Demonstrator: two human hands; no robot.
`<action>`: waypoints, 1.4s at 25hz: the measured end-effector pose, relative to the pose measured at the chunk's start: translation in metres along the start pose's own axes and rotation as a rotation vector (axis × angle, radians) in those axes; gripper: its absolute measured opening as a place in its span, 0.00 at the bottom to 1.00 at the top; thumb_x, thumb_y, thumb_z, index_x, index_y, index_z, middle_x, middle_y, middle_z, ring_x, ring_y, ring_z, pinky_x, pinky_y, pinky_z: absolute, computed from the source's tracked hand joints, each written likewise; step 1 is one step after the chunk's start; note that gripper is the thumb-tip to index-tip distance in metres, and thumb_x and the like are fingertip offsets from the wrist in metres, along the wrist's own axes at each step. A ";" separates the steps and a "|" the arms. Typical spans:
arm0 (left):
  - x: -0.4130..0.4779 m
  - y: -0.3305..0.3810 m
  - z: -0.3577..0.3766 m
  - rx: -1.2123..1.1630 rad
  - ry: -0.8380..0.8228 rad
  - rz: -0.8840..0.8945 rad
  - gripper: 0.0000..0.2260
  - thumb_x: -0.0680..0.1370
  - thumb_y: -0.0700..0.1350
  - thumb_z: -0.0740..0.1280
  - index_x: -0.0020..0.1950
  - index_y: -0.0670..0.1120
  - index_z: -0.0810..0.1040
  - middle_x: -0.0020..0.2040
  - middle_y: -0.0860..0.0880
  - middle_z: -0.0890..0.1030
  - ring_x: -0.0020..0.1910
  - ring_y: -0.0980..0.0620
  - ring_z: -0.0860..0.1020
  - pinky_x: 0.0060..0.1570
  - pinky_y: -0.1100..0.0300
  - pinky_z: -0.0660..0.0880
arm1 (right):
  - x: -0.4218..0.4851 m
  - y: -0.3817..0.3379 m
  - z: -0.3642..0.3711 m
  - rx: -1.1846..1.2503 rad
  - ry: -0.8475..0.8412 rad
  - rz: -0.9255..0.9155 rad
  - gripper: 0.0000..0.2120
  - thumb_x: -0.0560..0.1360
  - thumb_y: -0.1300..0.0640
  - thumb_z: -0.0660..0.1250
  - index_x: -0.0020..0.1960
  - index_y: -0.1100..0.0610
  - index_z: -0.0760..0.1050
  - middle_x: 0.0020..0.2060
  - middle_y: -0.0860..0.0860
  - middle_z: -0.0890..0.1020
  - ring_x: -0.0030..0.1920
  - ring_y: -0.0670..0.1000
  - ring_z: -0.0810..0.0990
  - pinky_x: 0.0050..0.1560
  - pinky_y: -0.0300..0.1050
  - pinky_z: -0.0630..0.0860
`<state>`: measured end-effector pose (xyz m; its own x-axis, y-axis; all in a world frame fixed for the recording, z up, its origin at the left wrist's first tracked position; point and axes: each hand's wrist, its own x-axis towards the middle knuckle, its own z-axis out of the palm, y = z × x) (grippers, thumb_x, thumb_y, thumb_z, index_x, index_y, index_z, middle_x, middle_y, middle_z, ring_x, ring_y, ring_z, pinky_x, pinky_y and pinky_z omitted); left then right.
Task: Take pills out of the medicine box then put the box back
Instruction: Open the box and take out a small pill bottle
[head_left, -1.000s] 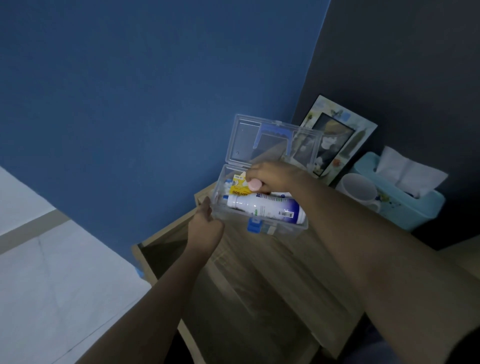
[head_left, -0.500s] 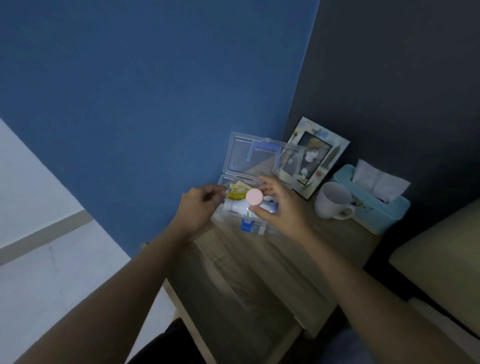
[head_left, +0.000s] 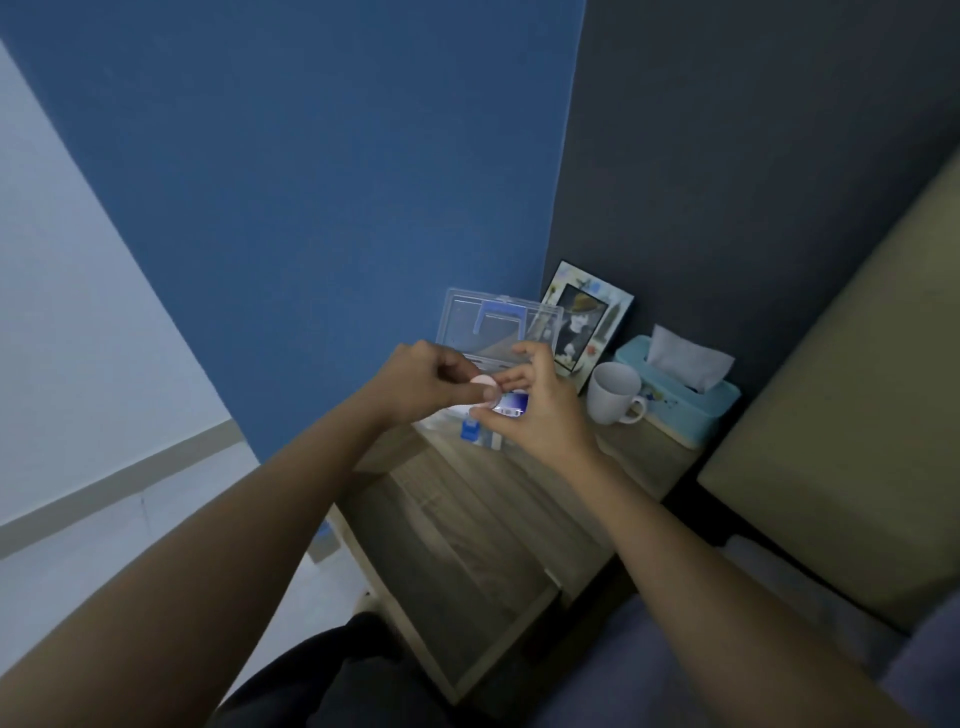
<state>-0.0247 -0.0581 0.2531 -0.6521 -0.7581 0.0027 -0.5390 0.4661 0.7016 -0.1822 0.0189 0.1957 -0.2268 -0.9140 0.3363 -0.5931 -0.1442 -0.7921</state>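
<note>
A: While the box (head_left: 498, 332) stands open on the nightstand (head_left: 467, 519), lid up against the blue wall (head_left: 311, 182), I judge I am in the pill-taking step, not the putting-back.

B: What have the hands got?

A: My left hand (head_left: 415, 384) pinches a pink disc (head_left: 483, 383) between thumb and forefinger; it reads as a cap or a big tablet, and I cannot tell which. My right hand (head_left: 540, 410) is curled just beside it, thumb and fingers close together over a blue-and-white bottle (head_left: 511, 405) in the box, but whether it clamps the bottle I cannot tell.

B: Next move?

A: If the disc is a cap, tip out the pills, recap, shut the lid and clip the blue latch (head_left: 470, 431) before the box goes back. Small parts, dim light, so slow fingers.

B: Count for me.

A: One box, one bottle showing, one pink disc, two hands. Beyond them one mug (head_left: 615, 392), one tissue box (head_left: 685, 410), one photo frame (head_left: 587, 322). No loose pills visible.
</note>
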 end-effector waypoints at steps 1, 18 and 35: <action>-0.004 0.007 -0.001 0.035 0.003 0.004 0.15 0.67 0.56 0.74 0.48 0.48 0.85 0.43 0.51 0.85 0.44 0.57 0.80 0.42 0.68 0.72 | -0.004 -0.006 -0.003 -0.002 0.007 -0.009 0.34 0.63 0.53 0.78 0.62 0.53 0.62 0.43 0.41 0.79 0.43 0.33 0.77 0.45 0.19 0.68; -0.027 0.035 0.003 0.075 0.063 0.087 0.15 0.71 0.56 0.71 0.48 0.46 0.84 0.39 0.51 0.83 0.37 0.61 0.77 0.36 0.70 0.69 | -0.038 -0.040 -0.028 -0.283 0.097 -0.161 0.15 0.69 0.53 0.73 0.55 0.55 0.79 0.44 0.55 0.83 0.45 0.55 0.80 0.45 0.48 0.75; -0.024 0.043 0.007 0.029 -0.028 0.065 0.14 0.70 0.54 0.73 0.49 0.47 0.83 0.45 0.50 0.85 0.46 0.54 0.81 0.48 0.63 0.75 | -0.049 -0.038 -0.028 -0.245 0.234 -0.081 0.17 0.67 0.49 0.74 0.53 0.54 0.81 0.43 0.53 0.86 0.44 0.53 0.82 0.45 0.50 0.79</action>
<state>-0.0356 -0.0164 0.2785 -0.7002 -0.7134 0.0273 -0.5103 0.5269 0.6797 -0.1702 0.0796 0.2236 -0.3257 -0.7874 0.5234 -0.7779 -0.0915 -0.6217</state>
